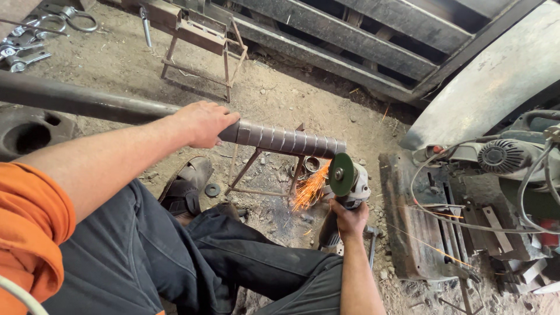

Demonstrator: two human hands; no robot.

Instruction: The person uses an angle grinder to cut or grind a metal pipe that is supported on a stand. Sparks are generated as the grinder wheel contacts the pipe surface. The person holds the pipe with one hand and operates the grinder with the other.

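Observation:
My left hand (202,122) grips a long dark steel pipe (87,100) that runs in from the left. The pipe's far section (289,140) is ground bright in ring-like bands and rests on a small metal stand (265,175). My right hand (350,219) holds an angle grinder (349,188) with a green disc (340,174) touching the pipe's end. Orange sparks (309,189) spray down and to the left from the disc.
A second welded steel stand (201,49) sits farther back on the dirt floor. Wrenches (26,41) lie at the top left. A welding machine with cables (504,169) and scrap metal stand at the right. My sandalled foot (188,189) is under the pipe.

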